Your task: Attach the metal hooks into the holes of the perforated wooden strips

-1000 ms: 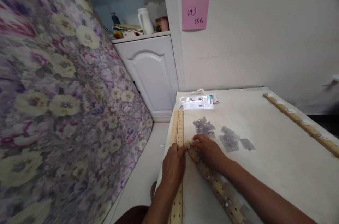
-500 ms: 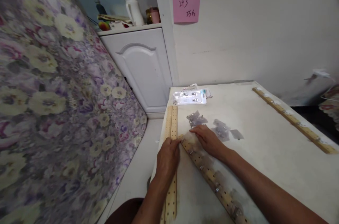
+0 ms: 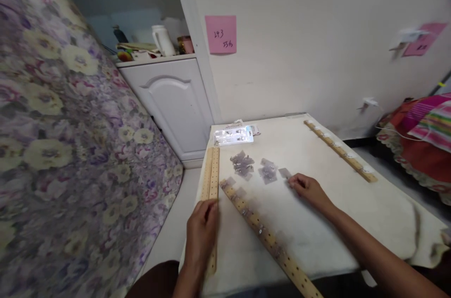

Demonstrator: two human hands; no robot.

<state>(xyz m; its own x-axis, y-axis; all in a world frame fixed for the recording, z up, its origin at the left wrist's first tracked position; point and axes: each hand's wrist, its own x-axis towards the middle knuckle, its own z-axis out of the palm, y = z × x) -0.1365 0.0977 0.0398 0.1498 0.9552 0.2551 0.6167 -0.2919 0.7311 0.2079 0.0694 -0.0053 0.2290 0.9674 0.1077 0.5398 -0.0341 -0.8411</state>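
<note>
My right hand [image 3: 310, 191] is closed in a pinch at the near corner of a single grey-clear plastic flap [image 3: 283, 173], apparently a clip like the others. Left of it lie two piles of similar flaps with small metal parts, the nearer pile [image 3: 268, 171] and another pile [image 3: 242, 165]. Between my hands a drilled wooden strip [image 3: 271, 241] runs diagonally, several clear clips fixed along it. My left hand [image 3: 203, 225] is closed, resting over the drilled wooden strips [image 3: 213, 171] at the table's left edge; what its fingers hold, if anything, is hidden.
A clear blister pack [image 3: 234, 135] lies at the table's far left corner. Another wooden strip with clips [image 3: 338, 149] lies along the right side. A floral curtain [image 3: 88, 148] hangs at left, beside a white cabinet [image 3: 172, 105]. Pink notes are on the wall.
My right hand has moved right, from beside the left pile to the single flap. My left hand has come away from the diagonal strip's end. The view has shifted right.
</note>
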